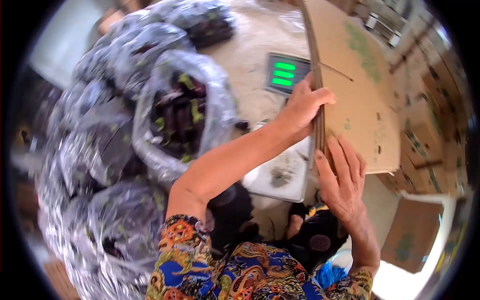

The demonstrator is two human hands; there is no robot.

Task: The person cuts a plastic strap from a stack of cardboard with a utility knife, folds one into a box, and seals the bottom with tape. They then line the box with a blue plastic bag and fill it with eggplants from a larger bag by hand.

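Note:
A folded flat cardboard box [360, 100] stands tilted in front of me, its layered edge turned towards the left. My left hand [305, 105] grips that edge near the middle, with the thumb over the front face. Lower down, my right hand [344, 177] rests against the same cardboard, fingers stretched out and lying on its surface by the edge. Behind my left hand is a scale display [285, 74] with green lit digits, too blurred to read. The pale scale platform [277, 175] lies below my left forearm, partly hidden, with a dark smudge on it.
An open clear plastic bag of eggplants [177, 117] stands at my left. Several more filled plastic bags [120, 220] are heaped around it. Stacked cardboard boxes [425, 135] line the right side. A cardboard piece [412, 235] lies at lower right, near a blue plastic bag [330, 274].

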